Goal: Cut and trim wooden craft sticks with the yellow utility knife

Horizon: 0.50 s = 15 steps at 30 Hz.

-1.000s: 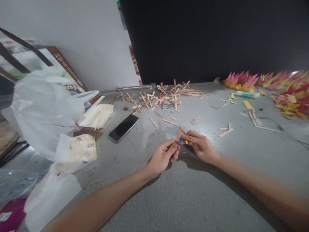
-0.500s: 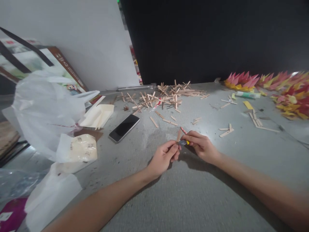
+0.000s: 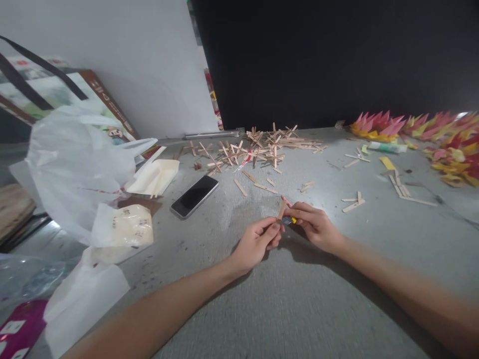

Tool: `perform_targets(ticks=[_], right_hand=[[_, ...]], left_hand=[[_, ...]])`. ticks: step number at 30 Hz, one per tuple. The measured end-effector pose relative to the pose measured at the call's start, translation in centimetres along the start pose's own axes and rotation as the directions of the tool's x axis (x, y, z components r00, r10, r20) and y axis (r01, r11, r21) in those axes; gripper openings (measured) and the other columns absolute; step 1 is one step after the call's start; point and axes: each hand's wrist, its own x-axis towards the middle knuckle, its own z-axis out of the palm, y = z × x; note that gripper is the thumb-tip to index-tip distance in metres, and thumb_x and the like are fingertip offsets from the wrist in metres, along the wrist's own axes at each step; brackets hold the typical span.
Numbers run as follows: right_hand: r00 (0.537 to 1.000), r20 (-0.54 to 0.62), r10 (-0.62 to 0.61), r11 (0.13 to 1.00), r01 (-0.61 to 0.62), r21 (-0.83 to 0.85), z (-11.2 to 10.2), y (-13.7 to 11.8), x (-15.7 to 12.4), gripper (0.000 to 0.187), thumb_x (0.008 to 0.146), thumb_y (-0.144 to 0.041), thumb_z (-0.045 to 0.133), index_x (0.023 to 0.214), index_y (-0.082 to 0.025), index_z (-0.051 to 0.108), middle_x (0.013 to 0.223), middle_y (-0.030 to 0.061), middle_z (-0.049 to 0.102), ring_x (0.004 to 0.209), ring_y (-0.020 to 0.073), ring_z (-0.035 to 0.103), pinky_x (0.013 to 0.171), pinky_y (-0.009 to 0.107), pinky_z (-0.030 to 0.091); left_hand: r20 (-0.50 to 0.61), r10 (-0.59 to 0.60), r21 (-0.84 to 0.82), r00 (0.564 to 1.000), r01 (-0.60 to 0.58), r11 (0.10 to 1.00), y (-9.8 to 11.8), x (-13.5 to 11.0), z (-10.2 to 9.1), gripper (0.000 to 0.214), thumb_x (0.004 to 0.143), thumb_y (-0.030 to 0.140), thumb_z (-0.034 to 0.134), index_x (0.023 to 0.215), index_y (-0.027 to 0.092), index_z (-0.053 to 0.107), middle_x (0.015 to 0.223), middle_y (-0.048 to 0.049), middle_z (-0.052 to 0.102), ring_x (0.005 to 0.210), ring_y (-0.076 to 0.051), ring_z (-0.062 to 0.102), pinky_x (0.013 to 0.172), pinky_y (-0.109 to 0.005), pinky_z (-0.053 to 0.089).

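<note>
1. Left hand (image 3: 258,242) pinches the wooden stick (image 3: 281,209) at its base, low over the table (image 3: 299,299).
2. Right hand (image 3: 314,224) is closed on a small yellow-tipped tool (image 3: 290,219), touching the stick.
3. Judged step: working the stick's lower end; next needs a steady pinch.
4. Stick pile (image 3: 262,147) and phone (image 3: 194,196) lie beyond.

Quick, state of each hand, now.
Left hand: closed, pinching a wooden stick.
Right hand: closed on a small blue-and-yellow object, kind unclear.

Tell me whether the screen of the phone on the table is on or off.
Off. The phone lies face up on the grey table, and its screen is evenly black, with no lit picture or text.
</note>
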Motion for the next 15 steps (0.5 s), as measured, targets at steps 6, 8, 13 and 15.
perform_targets(ticks=[6,8,13,15], right_hand=[[1.0,-0.021,-0.02,1.0,0.02,0.009,0.1,-0.09,0.03,0.035,0.106,-0.018,0.042,0.125,-0.024,0.071,0.101,0.0092,0.069,0.089,0.0196,0.065,0.082,0.034,0.055],[0.999,-0.025,-0.024,0.999,0.025,0.023,0.23,-0.07,0.08,0.037,0.106,-0.016,0.04,0.124,-0.023,0.071,0.099,0.0092,0.068,0.089,0.0194,0.065,0.082,0.034,0.054],[1.0,-0.011,-0.017,0.999,0.017,0.051,0.33,0.1,0.12,0.037,0.107,-0.018,0.038,0.125,-0.023,0.071,0.103,0.0099,0.068,0.091,0.0196,0.066,0.085,0.036,0.055],[1.0,-0.007,-0.019,0.998,0.02,0.052,0.3,0.12,0.11,0.037,0.107,-0.02,0.039,0.125,-0.023,0.071,0.103,0.01,0.068,0.091,0.0199,0.066,0.086,0.037,0.055]], left_hand=[[-0.044,0.025,0.01,0.999,-0.025,1.0,-0.06,-0.34,-0.07,0.038,0.101,0.052,0.058,0.093,0.015,0.061,0.062,0.0057,0.044,0.056,-0.009,0.037,0.058,-0.025,0.028],[-0.034,0.035,0.025,0.999,-0.034,0.999,0.05,-0.31,0.03,0.039,0.102,0.053,0.058,0.092,0.015,0.061,0.062,0.0057,0.043,0.056,-0.009,0.035,0.057,-0.025,0.026],[-0.006,0.036,0.033,0.999,-0.036,0.999,0.07,-0.16,0.14,0.039,0.101,0.052,0.058,0.091,0.015,0.061,0.062,0.0056,0.042,0.057,-0.009,0.035,0.058,-0.025,0.026],[-0.026,0.031,0.011,0.999,-0.031,0.999,-0.13,-0.21,0.01,0.038,0.101,0.051,0.059,0.092,0.015,0.061,0.062,0.006,0.041,0.056,-0.009,0.034,0.059,-0.025,0.028]])
